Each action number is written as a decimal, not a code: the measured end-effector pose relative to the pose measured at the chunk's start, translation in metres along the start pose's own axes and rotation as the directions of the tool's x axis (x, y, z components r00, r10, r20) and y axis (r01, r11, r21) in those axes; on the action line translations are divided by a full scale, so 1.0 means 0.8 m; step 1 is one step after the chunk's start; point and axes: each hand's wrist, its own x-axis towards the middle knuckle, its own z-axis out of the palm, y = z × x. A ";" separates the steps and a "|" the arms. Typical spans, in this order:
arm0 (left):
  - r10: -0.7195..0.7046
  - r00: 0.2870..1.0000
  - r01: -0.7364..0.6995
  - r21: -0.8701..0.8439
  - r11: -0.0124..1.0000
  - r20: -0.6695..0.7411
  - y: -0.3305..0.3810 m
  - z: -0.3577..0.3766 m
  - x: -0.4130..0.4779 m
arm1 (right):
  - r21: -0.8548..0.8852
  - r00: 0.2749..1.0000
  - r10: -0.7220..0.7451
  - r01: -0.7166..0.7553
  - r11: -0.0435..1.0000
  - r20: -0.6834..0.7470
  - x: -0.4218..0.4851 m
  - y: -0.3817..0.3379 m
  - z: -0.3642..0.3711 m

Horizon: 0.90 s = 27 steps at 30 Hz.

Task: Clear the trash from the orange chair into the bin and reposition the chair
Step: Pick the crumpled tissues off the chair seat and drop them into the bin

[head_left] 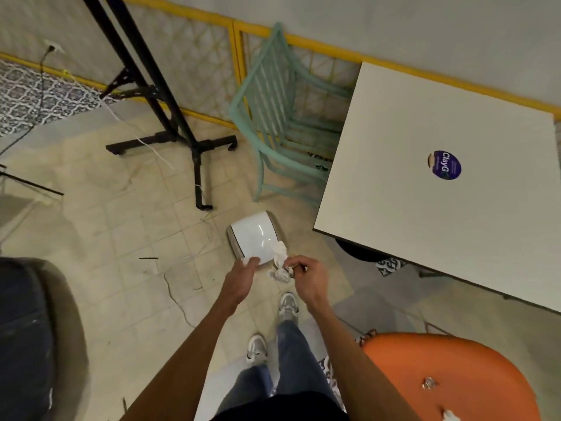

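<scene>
Standing over bin (254, 238), lid shut. Right hand (306, 276) pinched crumpled tissue (280, 259); left hand (241, 276) gripped smaller scrap. Orange chair (449, 375) behind right, two bits of trash (429, 382) left on seat. Risk: tissue released onto closed lid, sliding to floor.

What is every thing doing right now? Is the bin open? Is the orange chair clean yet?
Bin: white lid shut.
Left hand: touching the lid's near edge, a white scrap at its fingers.
Right hand: pinching crumpled tissues beside the bin.
Orange chair: not clean; two bits of trash on the seat.
Green chair: upright, pushed against the table.
</scene>
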 end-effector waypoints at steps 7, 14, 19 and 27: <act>-0.058 0.998 0.058 -0.108 0.992 0.010 0.022 0.027 0.054 | -0.146 0.991 -0.035 0.053 0.988 0.127 0.090 0.011 0.029; 0.010 1.000 -0.010 -0.094 0.996 -0.002 0.030 0.054 0.104 | -0.243 0.959 -0.070 0.140 0.960 0.274 0.134 0.009 0.072; 0.004 0.999 -0.010 -0.130 0.991 -0.051 -0.007 0.066 0.180 | -0.207 0.926 0.066 0.013 0.978 0.371 0.155 0.012 0.100; 0.017 0.997 -0.027 -0.139 0.990 -0.074 -0.012 0.067 0.220 | -0.263 0.915 0.022 0.093 0.960 0.404 0.183 0.056 0.142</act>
